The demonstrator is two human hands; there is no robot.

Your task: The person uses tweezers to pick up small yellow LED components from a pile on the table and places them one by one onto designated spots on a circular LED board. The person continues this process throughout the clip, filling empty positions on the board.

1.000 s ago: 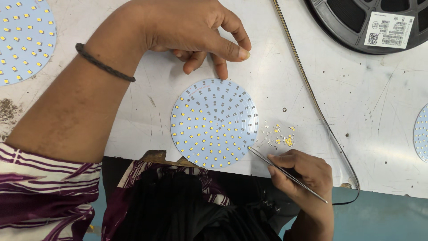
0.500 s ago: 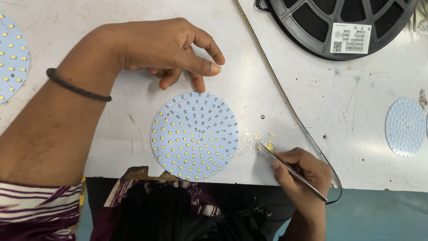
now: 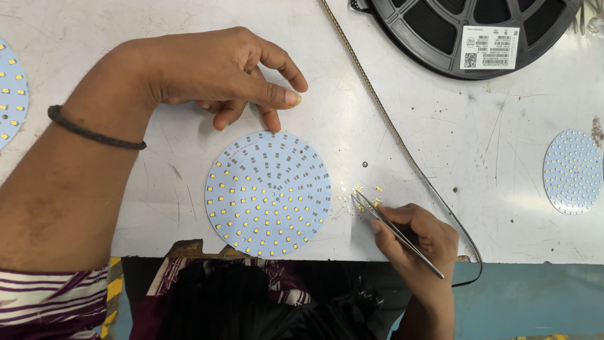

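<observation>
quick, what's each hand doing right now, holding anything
Left hand: holds nothing, fingers curled, fingertips resting at the top edge of the round LED board.
Right hand: closed on metal tweezers, tips at the loose yellow chips.

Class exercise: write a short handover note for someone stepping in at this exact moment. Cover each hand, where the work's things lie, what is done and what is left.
Left hand: empty, fingertips on the far edge of the round LED board.
Right hand: holds tweezers, tips in the loose yellow chips beside the board.
Done: the board's lower and left pads carry chips.
Left: its upper-right pads are bare.
Black reel and its tape lie behind.
</observation>
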